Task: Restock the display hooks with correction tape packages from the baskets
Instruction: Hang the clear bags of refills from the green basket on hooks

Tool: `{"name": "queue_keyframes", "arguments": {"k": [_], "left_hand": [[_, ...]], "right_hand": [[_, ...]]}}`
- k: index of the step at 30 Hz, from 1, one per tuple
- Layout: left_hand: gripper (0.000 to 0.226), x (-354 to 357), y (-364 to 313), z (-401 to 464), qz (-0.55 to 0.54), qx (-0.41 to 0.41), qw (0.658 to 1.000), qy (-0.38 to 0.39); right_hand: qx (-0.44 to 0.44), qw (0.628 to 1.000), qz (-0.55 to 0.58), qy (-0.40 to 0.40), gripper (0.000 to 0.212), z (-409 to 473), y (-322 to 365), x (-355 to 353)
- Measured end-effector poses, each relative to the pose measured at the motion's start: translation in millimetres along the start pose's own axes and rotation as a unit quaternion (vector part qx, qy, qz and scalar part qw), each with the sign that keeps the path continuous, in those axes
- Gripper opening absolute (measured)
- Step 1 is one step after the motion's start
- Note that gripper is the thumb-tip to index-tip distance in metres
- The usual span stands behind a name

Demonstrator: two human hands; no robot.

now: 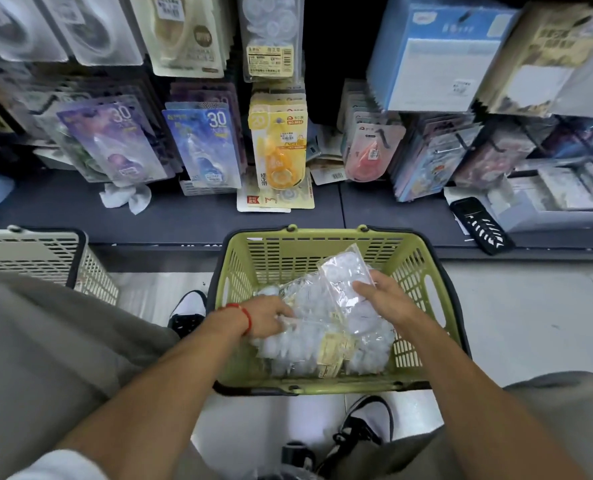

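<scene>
**Both hands in the green basket**

The green basket (pixel 336 251) sits on the floor at lower centre, heaped with clear packages (pixel 326 344) of correction tape. The left hand (pixel 267 315) presses curled fingers into the left of the heap; whether it grips a pack cannot be told. The right hand (pixel 381 299) pinches one clear pack (pixel 345 271), tilted up at the basket's upper right. A white basket (pixel 42 258) stands at the left edge, its contents hidden.

Above, a dark shelf (pixel 184 216) carries a crumpled tissue (pixel 125 199) left of centre and a black phone (pixel 480 225) at the right. Hooks of hanging packs fill the upper frame: purple (pixel 115 140), blue (pixel 205 143), yellow (pixel 277 147), pink (pixel 371 154). A yellow pack (pixel 274 199) lies flat on the shelf just beyond the green basket.
</scene>
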State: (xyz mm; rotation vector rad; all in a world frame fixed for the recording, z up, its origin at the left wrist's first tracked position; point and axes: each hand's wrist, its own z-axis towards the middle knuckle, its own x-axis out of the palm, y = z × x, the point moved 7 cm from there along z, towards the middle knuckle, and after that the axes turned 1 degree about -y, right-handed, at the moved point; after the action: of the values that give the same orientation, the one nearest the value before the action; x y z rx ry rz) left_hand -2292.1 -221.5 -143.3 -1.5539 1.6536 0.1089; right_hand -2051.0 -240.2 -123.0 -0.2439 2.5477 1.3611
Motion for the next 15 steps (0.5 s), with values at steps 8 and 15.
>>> {"name": "queue_keyframes", "arguments": {"k": [8,15], "left_hand": [[0.031,-57,-10,-39,-0.104,0.048,0.993,-0.034],[0.023,-54,10,-45,-0.390,-0.033,0.910,-0.139]], "right_hand": [[-0.083,0.996,-0.017,-0.001,0.013,-15,32,-5],[-0.260,0.959,-0.103,-0.045,0.024,-30,62,7]]}}
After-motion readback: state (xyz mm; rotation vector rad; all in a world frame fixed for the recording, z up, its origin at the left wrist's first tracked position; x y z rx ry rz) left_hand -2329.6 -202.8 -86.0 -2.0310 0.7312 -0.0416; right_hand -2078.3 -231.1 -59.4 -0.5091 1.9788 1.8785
